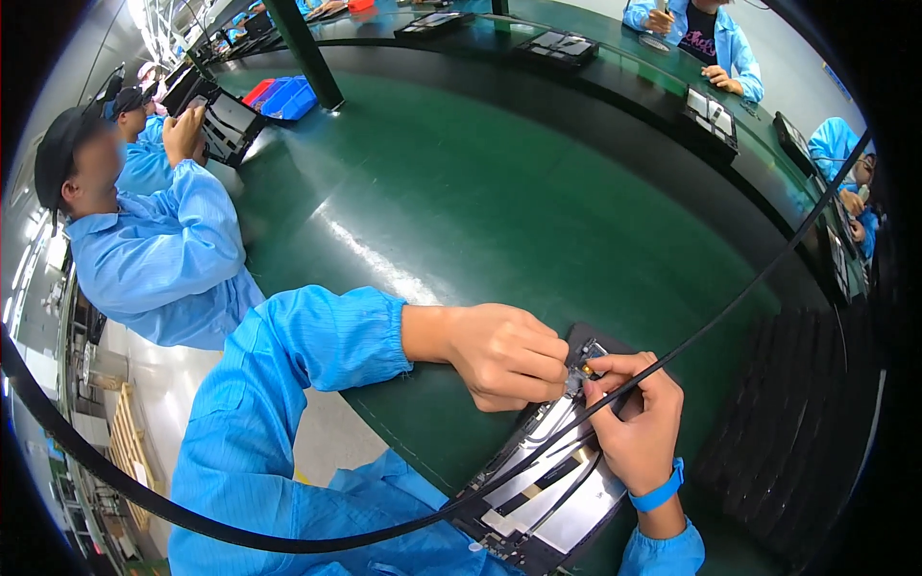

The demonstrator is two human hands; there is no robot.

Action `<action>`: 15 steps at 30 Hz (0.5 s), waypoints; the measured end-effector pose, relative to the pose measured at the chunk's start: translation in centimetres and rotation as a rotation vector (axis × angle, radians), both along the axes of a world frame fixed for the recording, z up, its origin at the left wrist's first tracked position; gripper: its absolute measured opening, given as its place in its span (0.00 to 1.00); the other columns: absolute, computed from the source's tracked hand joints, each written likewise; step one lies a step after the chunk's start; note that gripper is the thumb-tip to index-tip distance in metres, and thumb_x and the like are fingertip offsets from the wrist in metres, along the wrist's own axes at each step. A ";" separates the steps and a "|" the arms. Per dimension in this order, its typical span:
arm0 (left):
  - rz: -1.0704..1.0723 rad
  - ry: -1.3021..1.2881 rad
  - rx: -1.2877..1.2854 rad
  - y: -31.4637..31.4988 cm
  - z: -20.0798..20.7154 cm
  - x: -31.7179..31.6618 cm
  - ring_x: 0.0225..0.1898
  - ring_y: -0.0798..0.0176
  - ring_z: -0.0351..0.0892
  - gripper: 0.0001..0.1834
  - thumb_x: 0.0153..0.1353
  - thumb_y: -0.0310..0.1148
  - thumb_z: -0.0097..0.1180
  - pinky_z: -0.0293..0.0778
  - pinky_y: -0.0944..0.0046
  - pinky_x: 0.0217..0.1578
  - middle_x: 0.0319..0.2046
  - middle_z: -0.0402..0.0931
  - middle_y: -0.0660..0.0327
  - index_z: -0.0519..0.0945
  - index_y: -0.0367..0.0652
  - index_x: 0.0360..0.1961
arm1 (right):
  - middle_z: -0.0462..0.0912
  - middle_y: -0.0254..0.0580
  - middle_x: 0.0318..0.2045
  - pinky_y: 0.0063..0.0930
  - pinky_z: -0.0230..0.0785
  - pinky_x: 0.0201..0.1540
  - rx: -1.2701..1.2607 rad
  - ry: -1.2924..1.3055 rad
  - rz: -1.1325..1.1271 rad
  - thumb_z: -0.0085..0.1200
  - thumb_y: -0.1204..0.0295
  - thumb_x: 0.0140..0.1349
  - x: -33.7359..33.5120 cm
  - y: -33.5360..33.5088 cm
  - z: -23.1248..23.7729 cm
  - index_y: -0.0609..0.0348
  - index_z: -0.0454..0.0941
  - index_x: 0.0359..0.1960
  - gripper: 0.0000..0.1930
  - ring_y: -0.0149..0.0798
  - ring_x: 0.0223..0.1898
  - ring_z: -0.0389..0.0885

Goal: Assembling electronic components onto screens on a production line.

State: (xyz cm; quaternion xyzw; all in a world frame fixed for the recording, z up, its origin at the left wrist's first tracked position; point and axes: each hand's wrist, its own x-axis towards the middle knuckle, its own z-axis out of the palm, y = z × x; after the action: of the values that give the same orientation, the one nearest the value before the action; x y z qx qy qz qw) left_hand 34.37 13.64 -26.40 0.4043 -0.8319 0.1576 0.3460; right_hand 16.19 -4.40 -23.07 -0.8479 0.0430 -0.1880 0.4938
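An opened tablet-like device [597, 488] lies on the green work table, with silvery battery panels and dark circuit parts bare. Over its far end, my left hand [509, 357] is closed, fingers curled down; whatever is in them is hidden. My right hand [642, 413] comes from the right, thumb and index finger pinched on a small gold-coloured piece [588, 369] at the same end. Both hands' fingertips nearly meet there. A blue strap [659, 488] circles my right wrist.
A black cable [740, 296] crosses the view before the device. Stacked black trays [792, 413] stand right of the green table [461, 192]. Beyond it runs a line with open devices [711, 120]. Blue bins [288, 98] sit by a green post [305, 53]; a co-worker [158, 250] is on the left.
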 end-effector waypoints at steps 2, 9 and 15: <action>0.014 -0.017 -0.032 0.0 -0.3 -0.1 0.30 0.57 0.81 0.13 0.55 0.27 0.62 0.78 0.61 0.27 0.35 0.82 0.51 0.87 0.27 0.39 | 0.88 0.37 0.29 0.30 0.71 0.39 0.020 0.009 -0.005 0.69 0.83 0.54 0.0 0.2 -0.2 0.57 0.91 0.42 0.13 0.35 0.31 0.80; 0.010 0.009 0.017 -0.3 0.1 0.0 0.30 0.58 0.81 0.13 0.55 0.26 0.63 0.78 0.61 0.28 0.34 0.81 0.52 0.87 0.28 0.39 | 0.87 0.37 0.28 0.29 0.69 0.37 0.054 0.010 -0.020 0.71 0.83 0.56 0.1 0.2 -0.2 0.57 0.91 0.42 0.13 0.34 0.29 0.79; -0.005 0.007 0.038 -0.8 0.4 -0.1 0.30 0.58 0.81 0.11 0.53 0.27 0.65 0.79 0.60 0.28 0.33 0.81 0.56 0.86 0.31 0.37 | 0.88 0.38 0.30 0.28 0.71 0.37 0.045 0.004 -0.005 0.70 0.83 0.58 0.1 -0.1 -0.2 0.59 0.90 0.44 0.13 0.34 0.32 0.82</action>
State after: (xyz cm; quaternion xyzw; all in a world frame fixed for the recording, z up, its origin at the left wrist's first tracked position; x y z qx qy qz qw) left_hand 34.32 12.80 -25.99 0.4092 -0.8345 0.1397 0.3415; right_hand 16.25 -4.48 -23.27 -0.8368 0.0502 -0.1866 0.5123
